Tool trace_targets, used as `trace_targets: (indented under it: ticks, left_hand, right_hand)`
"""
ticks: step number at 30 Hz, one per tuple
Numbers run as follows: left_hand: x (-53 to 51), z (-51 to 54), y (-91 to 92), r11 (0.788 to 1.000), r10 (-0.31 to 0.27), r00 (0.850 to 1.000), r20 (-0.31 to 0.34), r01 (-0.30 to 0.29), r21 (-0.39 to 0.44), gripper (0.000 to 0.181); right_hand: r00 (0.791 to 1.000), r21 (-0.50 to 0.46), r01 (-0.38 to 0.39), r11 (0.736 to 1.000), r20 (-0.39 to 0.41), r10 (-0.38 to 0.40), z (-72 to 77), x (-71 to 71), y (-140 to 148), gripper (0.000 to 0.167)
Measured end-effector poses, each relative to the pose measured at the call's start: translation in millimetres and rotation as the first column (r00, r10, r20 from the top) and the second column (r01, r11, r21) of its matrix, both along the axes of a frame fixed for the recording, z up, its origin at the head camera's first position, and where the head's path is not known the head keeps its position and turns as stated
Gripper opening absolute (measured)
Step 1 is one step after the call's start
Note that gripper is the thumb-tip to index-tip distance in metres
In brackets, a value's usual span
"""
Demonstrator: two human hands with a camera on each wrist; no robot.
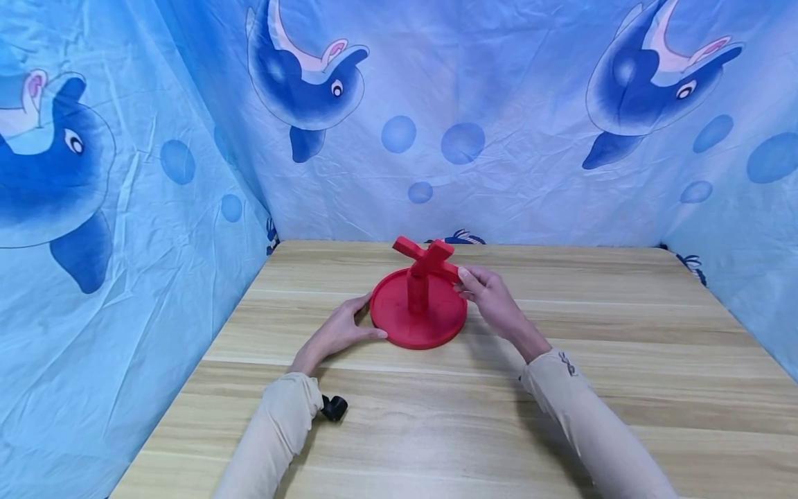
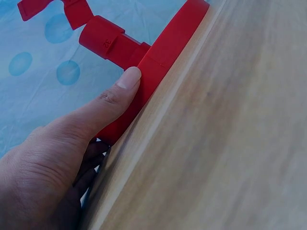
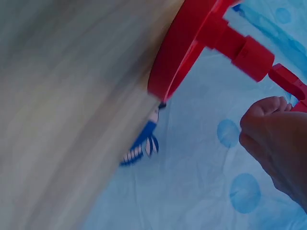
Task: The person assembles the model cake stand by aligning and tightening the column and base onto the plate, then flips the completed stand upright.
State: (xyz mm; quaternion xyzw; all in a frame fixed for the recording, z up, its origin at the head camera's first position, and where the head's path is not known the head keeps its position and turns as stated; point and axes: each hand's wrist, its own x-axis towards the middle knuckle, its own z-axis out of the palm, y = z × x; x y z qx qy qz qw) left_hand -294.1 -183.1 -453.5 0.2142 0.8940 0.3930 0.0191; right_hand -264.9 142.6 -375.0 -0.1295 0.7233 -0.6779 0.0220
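Note:
A round red tray-like base (image 1: pixel 399 326) lies on the wooden table, with a red post (image 1: pixel 418 294) upright at its middle. The left hand (image 1: pixel 339 329) rests at the base's left side, thumb and fingers spread around the rim; in the left wrist view the thumb of that hand (image 2: pixel 67 124) presses the red rim (image 2: pixel 158 57). A red cross-shaped piece (image 1: pixel 430 258) is over the post, and the right hand (image 1: pixel 495 301) pinches its right arm. From the right wrist view, the cross piece (image 3: pixel 288 80) appears apart from the post's top (image 3: pixel 254 58), beside the right hand (image 3: pixel 280 139).
The wooden table (image 1: pixel 436 430) extends on all sides of the base. Blue cloth with dolphin pictures (image 1: pixel 499 194) hangs behind and at both sides. A small black object (image 1: pixel 334 408) is at the left sleeve's cuff.

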Motion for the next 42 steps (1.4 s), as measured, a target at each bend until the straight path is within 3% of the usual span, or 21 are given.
trace_targets:
  ticks: [2, 4, 6, 13, 23, 27, 35, 39, 42]
  left_hand:
    - [0.1, 0.0, -0.3, 1.0, 0.003, 1.0, 0.003, -0.003, -0.001, 0.104]
    - [0.2, -0.3, -0.4, 1.0, 0.005, 1.0, 0.003, -0.005, 0.001, 0.104]
    - [0.0, -0.9, -0.7, 1.0, 0.004, 1.0, 0.001, -0.004, 0.001, 0.104]
    - [-0.6, -1.4, -0.9, 1.0, 0.013, 1.0, -0.007, -0.013, -0.011, 0.105]
    - [1.1, 0.6, -0.1, 1.0, 0.009, 1.0, -0.001, -0.009, -0.004, 0.104]
    - [1.5, 0.6, 0.1, 1.0, 0.011, 1.0, 0.0, -0.011, -0.011, 0.103]
    - [0.9, -0.6, 0.4, 1.0, 0.007, 1.0, 0.001, -0.007, -0.007, 0.103]
    - [0.5, -1.4, 0.1, 1.0, 0.009, 1.0, 0.0, -0.009, -0.004, 0.104]
    - [0.4, -1.5, 0.1, 1.0, 0.011, 1.0, -0.001, -0.011, 0.0, 0.104]
  right_hand:
    - [0.993, -0.145, -0.053, 0.988, 0.093, 0.067, -0.6, -0.6, -1, 0.037]
    - [0.974, -0.284, -0.08, 0.955, 0.182, 0.136, -1.9, -0.6, -3, 0.031]
    - [0.952, -0.365, -0.081, 0.927, 0.247, 0.181, -4.1, -0.9, -5, 0.027]
    - [0.908, -0.37, -0.07, 0.926, 0.361, 0.213, -9.2, -2.9, -12, 0.027]
    - [0.885, -0.383, -0.056, 0.922, 0.409, 0.224, -7.2, -10.3, -20, 0.039]
    - [0.889, -0.357, -0.031, 0.933, 0.417, 0.189, -6.3, -11.3, -22, 0.042]
    - [0.912, -0.3, -0.056, 0.952, 0.372, 0.171, -7.2, -10.7, -23, 0.043]
    - [0.937, -0.242, -0.059, 0.968, 0.322, 0.138, -8.3, -9.1, -26, 0.039]
    - [0.963, -0.14, -0.041, 0.989, 0.257, 0.076, -8.8, -7.0, -29, 0.044]
